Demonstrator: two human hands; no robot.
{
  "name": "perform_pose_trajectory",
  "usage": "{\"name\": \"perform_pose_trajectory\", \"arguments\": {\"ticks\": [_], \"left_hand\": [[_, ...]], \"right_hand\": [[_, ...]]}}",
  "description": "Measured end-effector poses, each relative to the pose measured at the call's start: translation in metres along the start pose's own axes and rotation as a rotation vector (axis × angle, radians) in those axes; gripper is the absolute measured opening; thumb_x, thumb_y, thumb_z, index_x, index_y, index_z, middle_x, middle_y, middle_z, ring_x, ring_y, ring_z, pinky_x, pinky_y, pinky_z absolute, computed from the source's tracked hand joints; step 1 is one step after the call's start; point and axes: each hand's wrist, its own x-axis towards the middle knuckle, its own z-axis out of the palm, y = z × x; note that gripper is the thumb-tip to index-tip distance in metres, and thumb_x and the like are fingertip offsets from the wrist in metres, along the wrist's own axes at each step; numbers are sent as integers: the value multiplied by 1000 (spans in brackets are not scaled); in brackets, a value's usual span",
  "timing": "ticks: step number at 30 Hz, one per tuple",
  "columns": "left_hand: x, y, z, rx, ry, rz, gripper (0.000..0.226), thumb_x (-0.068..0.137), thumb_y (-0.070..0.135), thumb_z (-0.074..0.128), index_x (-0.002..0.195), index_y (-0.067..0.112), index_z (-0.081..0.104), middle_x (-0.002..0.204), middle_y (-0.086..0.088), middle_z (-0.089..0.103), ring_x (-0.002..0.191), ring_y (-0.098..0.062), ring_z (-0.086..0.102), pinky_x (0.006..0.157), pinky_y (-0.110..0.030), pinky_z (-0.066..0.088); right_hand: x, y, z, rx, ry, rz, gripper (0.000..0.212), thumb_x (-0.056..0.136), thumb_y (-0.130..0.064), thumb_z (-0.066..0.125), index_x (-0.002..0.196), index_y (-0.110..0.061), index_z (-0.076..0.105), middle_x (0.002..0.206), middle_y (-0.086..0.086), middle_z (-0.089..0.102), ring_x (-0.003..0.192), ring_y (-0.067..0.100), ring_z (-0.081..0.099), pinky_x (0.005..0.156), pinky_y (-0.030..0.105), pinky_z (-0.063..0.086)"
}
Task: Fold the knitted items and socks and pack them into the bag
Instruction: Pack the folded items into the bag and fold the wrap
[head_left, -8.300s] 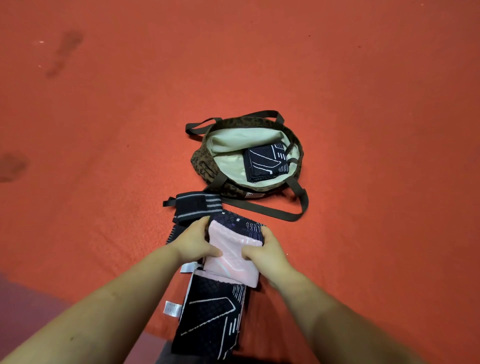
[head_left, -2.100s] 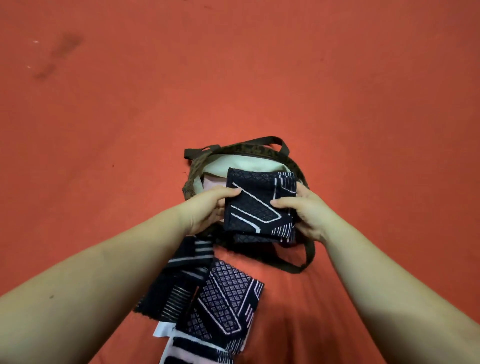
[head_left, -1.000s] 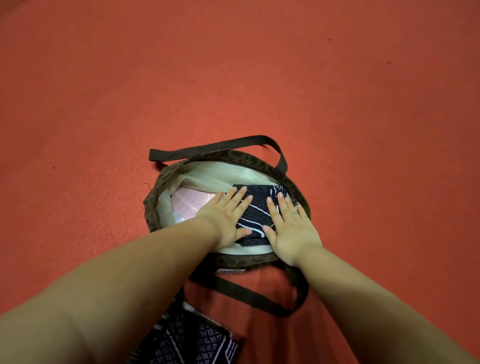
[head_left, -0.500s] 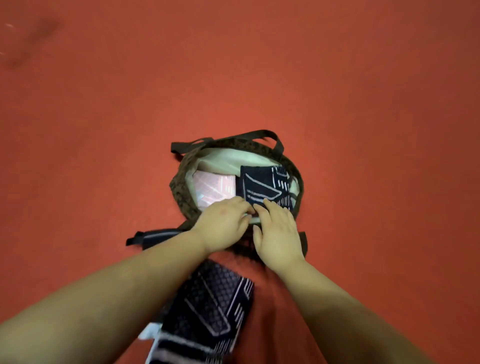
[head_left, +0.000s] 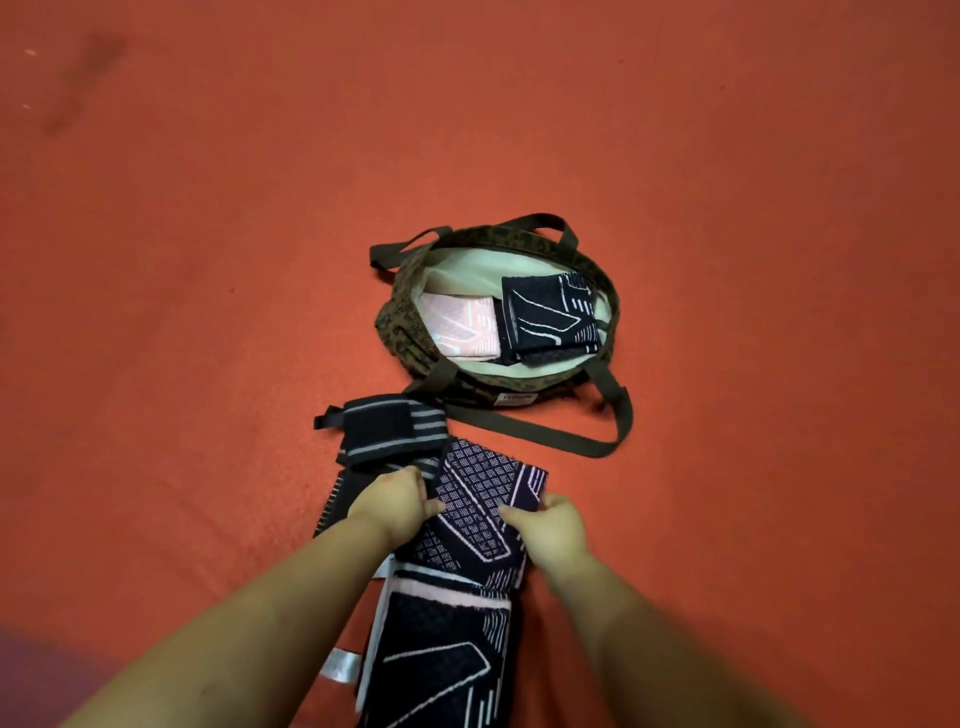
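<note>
The brown patterned bag (head_left: 410, 332) lies open on the red floor, its cream lining showing. Inside it sit a folded pink knitted piece (head_left: 462, 330) on the left and a folded dark piece with white lines (head_left: 550, 319) on the right. Nearer to me lies a dark knitted piece with a pale grid pattern (head_left: 478, 499). My left hand (head_left: 389, 501) grips its left edge and my right hand (head_left: 553, 527) grips its right edge. Another dark piece with white lines (head_left: 441, 665) lies below it, partly under my arms.
Dark socks with grey stripes (head_left: 379, 431) lie left of the grid-pattern piece, just in front of the bag. The bag's dark strap (head_left: 597, 441) loops out over the floor to the right. A white label (head_left: 340, 667) sticks out at the lower left.
Both hands left the bag, where they had pressed down the dark folded piece, and came back toward me. They now hold the grid-pattern piece by its two side edges.
</note>
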Motion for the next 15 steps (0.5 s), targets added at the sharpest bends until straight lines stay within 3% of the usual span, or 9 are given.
{"name": "perform_pose_trajectory", "arguments": {"ticks": [3,5,7,10,12,15], "left_hand": [[-3,1,2,-52,22,-17,30,88,35,64,93,15,43,104,-8,61,99,-26,56,79,-33,39],[-3,-1,-2,-134,23,-9,41,81,32,71,103,15,42,108,-7,57,100,-26,56,83,-34,44],[1,-5,-9,-224,11,31,64,61,37,80,111,16,45,113,-4,57,103,-23,58,91,-37,47],[9,-17,-22,-355,-45,58,73,38,43,80,103,18,57,108,-5,64,97,-21,64,90,-39,52],[-3,-8,-39,-511,-91,71,51,53,26,86,97,19,61,104,-4,68,93,-19,68,87,-35,54],[-12,10,-58,-663,-148,159,32,75,7,76,101,19,61,100,3,71,90,-11,68,85,-26,53]], "right_hand": [[-5,-5,2,31,-74,-4,28,72,2,75,82,-18,58,98,12,71,82,26,68,82,41,56],[-10,-8,4,15,-93,-70,34,73,4,73,83,-22,55,97,8,70,83,24,68,77,37,57],[-17,-13,6,58,-149,-116,35,74,8,69,87,-21,55,91,4,69,80,23,66,64,28,56],[-22,-29,2,162,-313,-105,35,75,13,66,99,-11,57,85,6,71,74,25,66,72,38,56],[-18,-45,-6,184,-415,-94,39,75,11,67,109,-8,58,90,9,72,76,27,67,80,48,55],[-7,-73,-27,208,-474,-94,35,80,10,62,111,-6,59,88,7,71,69,16,69,64,28,58]]}}
